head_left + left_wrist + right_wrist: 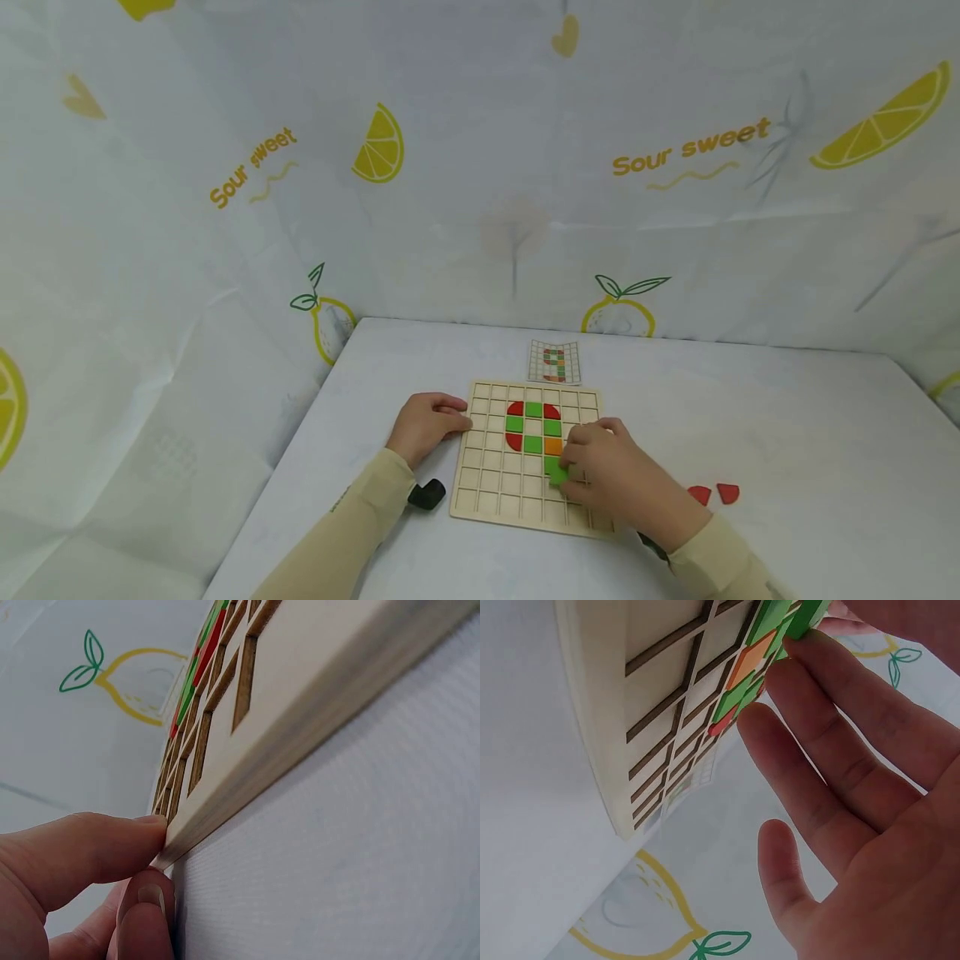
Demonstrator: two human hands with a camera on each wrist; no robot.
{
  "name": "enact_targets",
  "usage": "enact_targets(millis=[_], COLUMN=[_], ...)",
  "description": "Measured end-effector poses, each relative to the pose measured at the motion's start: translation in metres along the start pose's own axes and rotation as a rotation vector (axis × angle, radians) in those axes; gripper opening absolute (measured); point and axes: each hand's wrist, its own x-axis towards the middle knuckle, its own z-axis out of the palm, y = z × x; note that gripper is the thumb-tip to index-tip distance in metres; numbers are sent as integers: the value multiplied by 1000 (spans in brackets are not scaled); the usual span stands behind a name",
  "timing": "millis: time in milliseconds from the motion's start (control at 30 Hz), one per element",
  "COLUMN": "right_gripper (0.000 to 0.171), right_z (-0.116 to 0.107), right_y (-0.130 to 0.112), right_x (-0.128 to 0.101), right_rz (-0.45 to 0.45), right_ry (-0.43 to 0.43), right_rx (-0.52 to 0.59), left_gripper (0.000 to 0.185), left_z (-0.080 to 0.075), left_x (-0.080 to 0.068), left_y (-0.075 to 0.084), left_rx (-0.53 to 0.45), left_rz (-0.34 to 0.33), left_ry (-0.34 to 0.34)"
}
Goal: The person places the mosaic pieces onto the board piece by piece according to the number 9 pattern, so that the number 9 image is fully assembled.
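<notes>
Currently the right hand (pixel 611 479) is pinching a small green square tile (pixel 557 473) between thumb and fingertips, lowering it toward the cell row just below the orange square tile (pixel 552 446), right of centre on the square wooden grid board (pixel 495 487). The remaining fingers (pixel 832 787) are lying extended and relaxed. The left hand (pixel 425 427) is bracing the board's left edge, thumb and fingertip (pixel 146 904) pressing the rim and enclosing nothing.

Risk assessment: the green tile is sitting tilted in the right wrist view, so one corner is likely to catch a grid rib and jam instead of seating. Sideways pressure could also be dislodging the adjacent orange and green tiles (pixel 533 444). If the left hand's pressure slackens, the board may be sliding on the white table (pixel 787 433).

Orientation: being square, the tile has no distinct long axis; its edges are running roughly parallel to the grid lines, its flat face angled toward the board. Two loose red tiles (pixel 714 494) are lying at lower right; a small pattern card (pixel 554 362) is sitting above the board.
</notes>
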Motion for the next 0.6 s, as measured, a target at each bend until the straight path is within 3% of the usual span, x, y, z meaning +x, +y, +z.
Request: enact_targets(millis=[167,600], right_gripper=[9,14], right_z=[4,9], right_y=[-4,-9], right_x=[-1,-3], right_rz=[-41,-2], right_ry=[30,7], right_rx=[-23,-21], left_gripper=[27,27], left_z=[-1,-1], left_x=[0,-1], left_y=[-1,-1], left_rx=[3,-19], left_rz=[12,9], left_ry=[-1,-6])
